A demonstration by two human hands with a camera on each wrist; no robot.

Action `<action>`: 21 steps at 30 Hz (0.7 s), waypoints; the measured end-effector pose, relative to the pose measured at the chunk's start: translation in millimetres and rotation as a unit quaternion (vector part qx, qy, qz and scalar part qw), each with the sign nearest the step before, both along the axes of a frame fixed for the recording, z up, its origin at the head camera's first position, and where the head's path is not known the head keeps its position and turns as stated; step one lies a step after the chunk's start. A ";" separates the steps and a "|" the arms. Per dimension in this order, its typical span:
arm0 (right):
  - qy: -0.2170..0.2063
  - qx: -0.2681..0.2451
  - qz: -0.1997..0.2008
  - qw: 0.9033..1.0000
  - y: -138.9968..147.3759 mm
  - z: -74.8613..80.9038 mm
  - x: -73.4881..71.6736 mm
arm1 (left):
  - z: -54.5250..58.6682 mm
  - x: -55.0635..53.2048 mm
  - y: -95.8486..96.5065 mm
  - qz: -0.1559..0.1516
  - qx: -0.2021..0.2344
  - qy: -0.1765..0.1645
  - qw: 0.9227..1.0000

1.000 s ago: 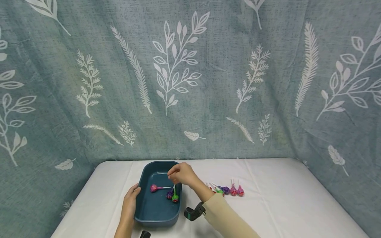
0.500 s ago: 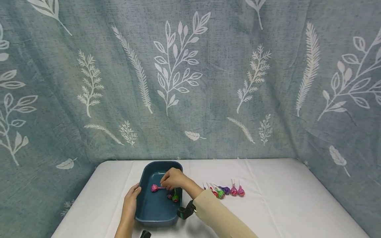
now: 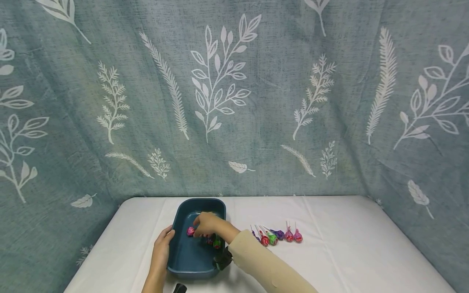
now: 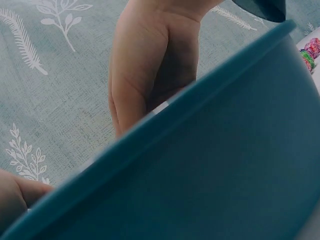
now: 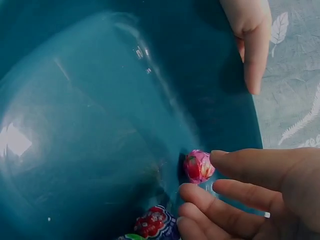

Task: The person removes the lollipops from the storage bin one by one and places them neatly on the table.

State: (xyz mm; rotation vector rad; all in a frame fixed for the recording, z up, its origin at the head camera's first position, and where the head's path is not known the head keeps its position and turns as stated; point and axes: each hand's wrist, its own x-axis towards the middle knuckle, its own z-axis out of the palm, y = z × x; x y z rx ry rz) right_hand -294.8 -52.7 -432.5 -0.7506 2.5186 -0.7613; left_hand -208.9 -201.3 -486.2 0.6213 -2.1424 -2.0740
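In the head view, my left hand (image 3: 160,246) grips the left rim of a dark teal plastic bin (image 3: 193,260), its thumb over the edge. My right hand (image 3: 208,224) reaches down inside the bin from the right. The right wrist view shows a pink-wrapped lollipop (image 5: 198,166) on the bin floor, with the right thumb and fingertips close around it and a gap between thumb and index finger. Its stick is mostly hidden behind the fingers. Beside them lie a purple-and-red lollipop (image 5: 152,222) and a green lollipop (image 3: 217,243).
Right of the bin, a row of lollipops lies on the white tablecloth (image 3: 348,244): a red lollipop (image 3: 264,240), a green lollipop (image 3: 272,239), a purple lollipop (image 3: 280,235), pink lollipops (image 3: 289,235) and others. A leaf-patterned curtain (image 3: 234,101) hangs behind.
My right hand has left the green lollipop in the bin and moved left and down toward the pink lollipop. My left hand stays on the rim.
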 end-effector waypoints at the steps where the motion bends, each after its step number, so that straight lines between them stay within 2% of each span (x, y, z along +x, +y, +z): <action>1: -0.001 0.003 0.002 1.000 -0.4 -0.2 0.2 | -0.1 0.0 -0.1 0.000 0.000 0.001 1.000; 9: 0.027 0.052 0.056 0.997 -0.7 0.6 2.1 | 0.4 1.4 0.0 -0.003 -0.005 0.009 1.000; 17: 0.021 0.034 0.080 0.996 1.5 2.4 8.6 | 0.1 1.2 0.0 -0.001 -0.019 0.010 1.000; 21: 0.037 0.037 0.081 0.995 2.3 2.9 10.1 | 0.3 1.0 0.1 0.003 -0.019 0.011 1.000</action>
